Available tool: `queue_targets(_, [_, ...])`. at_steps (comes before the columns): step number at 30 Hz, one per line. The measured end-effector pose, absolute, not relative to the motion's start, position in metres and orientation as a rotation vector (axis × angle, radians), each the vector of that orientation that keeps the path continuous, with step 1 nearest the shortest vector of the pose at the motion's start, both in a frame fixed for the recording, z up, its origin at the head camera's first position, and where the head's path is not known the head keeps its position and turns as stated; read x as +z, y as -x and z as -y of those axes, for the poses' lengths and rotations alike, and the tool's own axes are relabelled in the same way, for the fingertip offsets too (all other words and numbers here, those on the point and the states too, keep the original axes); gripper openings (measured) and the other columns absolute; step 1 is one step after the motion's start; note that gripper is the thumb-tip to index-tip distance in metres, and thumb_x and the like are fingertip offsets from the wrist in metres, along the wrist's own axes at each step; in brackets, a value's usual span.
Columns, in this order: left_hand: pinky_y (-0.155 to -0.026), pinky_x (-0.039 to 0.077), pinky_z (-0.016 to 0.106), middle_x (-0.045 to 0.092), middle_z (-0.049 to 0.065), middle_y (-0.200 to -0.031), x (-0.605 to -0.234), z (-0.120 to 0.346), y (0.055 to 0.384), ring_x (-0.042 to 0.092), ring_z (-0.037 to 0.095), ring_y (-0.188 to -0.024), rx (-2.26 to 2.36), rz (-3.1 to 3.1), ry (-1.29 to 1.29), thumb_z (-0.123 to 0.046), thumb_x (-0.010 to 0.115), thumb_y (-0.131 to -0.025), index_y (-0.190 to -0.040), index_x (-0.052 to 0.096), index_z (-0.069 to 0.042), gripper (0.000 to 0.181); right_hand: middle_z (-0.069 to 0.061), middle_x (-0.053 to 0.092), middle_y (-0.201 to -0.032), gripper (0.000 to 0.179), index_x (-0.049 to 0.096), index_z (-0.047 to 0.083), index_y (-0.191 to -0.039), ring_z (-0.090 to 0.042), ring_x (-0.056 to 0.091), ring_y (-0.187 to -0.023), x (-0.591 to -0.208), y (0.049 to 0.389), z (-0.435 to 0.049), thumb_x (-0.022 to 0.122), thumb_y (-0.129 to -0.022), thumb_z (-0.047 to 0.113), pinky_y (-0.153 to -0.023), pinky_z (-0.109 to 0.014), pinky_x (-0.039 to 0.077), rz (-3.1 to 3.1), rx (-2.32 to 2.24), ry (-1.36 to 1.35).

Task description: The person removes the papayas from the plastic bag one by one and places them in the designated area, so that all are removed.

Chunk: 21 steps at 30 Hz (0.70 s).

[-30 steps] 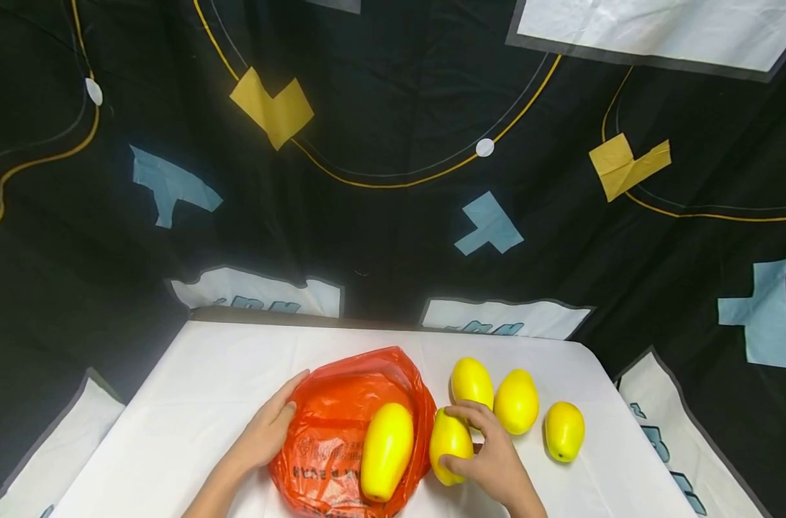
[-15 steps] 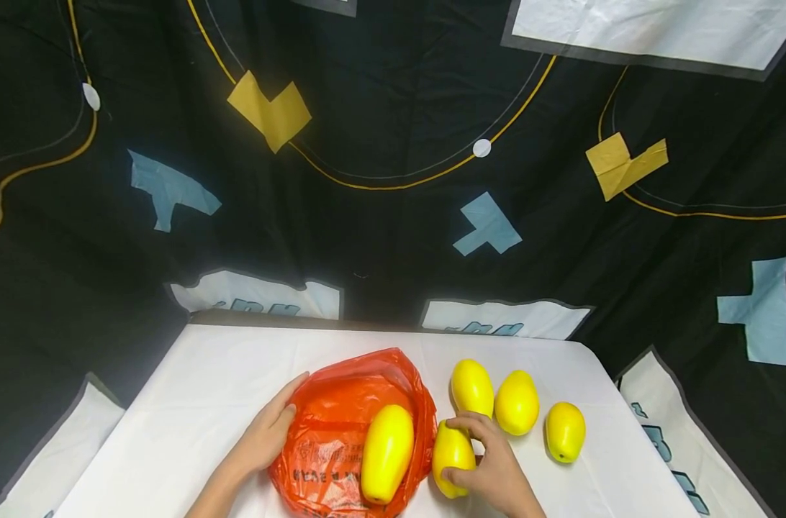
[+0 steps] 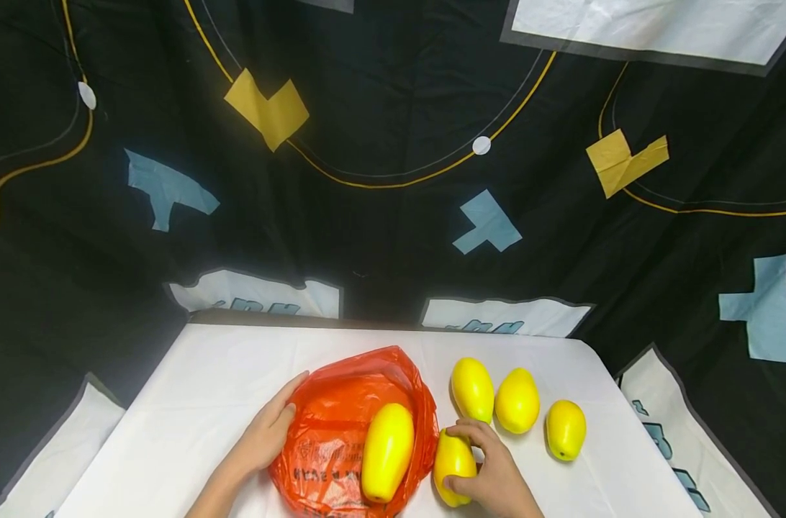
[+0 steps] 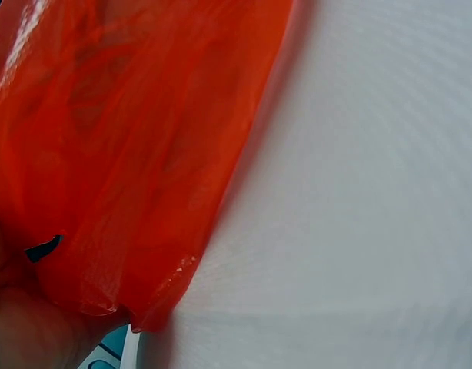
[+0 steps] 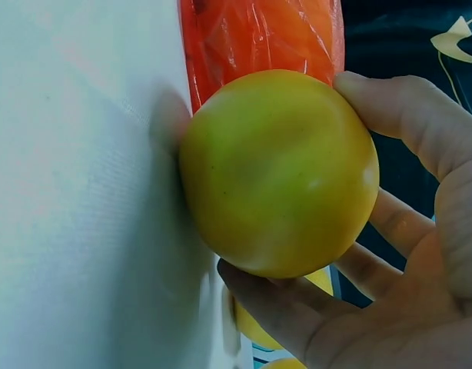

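Observation:
A red plastic bag (image 3: 331,424) with dark print lies on the white table, its mouth spread wide. One long yellow fruit (image 3: 388,453) is in the bag's right part. My left hand (image 3: 266,435) holds the bag by its left edge, and in the left wrist view the film is drawn up against the hand (image 4: 36,330). Just right of the bag, my right hand (image 3: 493,471) grips a yellow oval fruit (image 3: 453,467) between thumb and fingers. Up close in the right wrist view, this fruit shows a rounded, greenish-yellow end, with the bag's red side beyond it.
Three more yellow oval fruits (image 3: 472,388) sit right of the bag, two close together and one farther right. The white table (image 3: 237,374) ends at a back edge before a black cloth wall (image 3: 380,237) with tape pieces and cords.
My right hand has shifted slightly toward the near side with the yellow oval fruit, opening a gap from the fruit behind it. The left hand and bag have stayed put.

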<state>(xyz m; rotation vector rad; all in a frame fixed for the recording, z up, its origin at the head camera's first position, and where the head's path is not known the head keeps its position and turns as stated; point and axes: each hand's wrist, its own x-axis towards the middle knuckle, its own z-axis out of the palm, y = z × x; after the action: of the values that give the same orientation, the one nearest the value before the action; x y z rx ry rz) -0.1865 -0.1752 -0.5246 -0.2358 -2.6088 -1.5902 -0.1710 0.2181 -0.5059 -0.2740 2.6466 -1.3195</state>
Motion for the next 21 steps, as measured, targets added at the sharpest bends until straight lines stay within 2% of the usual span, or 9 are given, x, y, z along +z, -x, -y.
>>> queue_targets(7, [-0.111, 0.021, 0.062, 0.036, 0.011, -0.154, -0.526, 0.175, 0.187, 0.032, 0.038, -0.139, -1.603, 2.602, 0.242, -0.005, 0.037, -0.103, -0.153, 0.032, -0.02, 0.053, -0.01, 0.043, -0.143, 0.062, 0.061, 0.029, -0.122, -0.039, 0.046, -0.121, -0.503, 0.17, -0.22, 0.088, -0.067, 0.028, -0.09, -0.051, 0.053, -2.562, -1.358, 0.295])
queue_targets(15, [-0.111, 0.02, 0.062, 0.036, 0.011, -0.153, -0.526, 0.174, 0.186, 0.032, 0.038, -0.139, -1.604, 2.602, 0.223, -0.005, 0.036, -0.103, -0.153, 0.032, -0.019, 0.052, -0.014, 0.038, -0.148, 0.058, 0.061, 0.029, -0.124, -0.041, 0.041, -0.128, -0.497, 0.169, -0.221, 0.086, -0.071, 0.027, -0.096, -0.062, 0.045, -2.541, -1.347, 0.289])
queue_targets(21, [-0.112, 0.02, 0.061, 0.036, 0.01, -0.154, -0.526, 0.175, 0.186, 0.031, 0.037, -0.14, -1.611, 2.599, 0.227, -0.005, 0.037, -0.103, -0.153, 0.032, -0.021, 0.053, -0.009, 0.044, -0.144, 0.058, 0.061, 0.028, -0.126, -0.035, 0.044, -0.126, -0.487, 0.17, -0.222, 0.083, -0.072, 0.035, -0.098, -0.058, 0.045, -2.62, -1.254, 0.271])
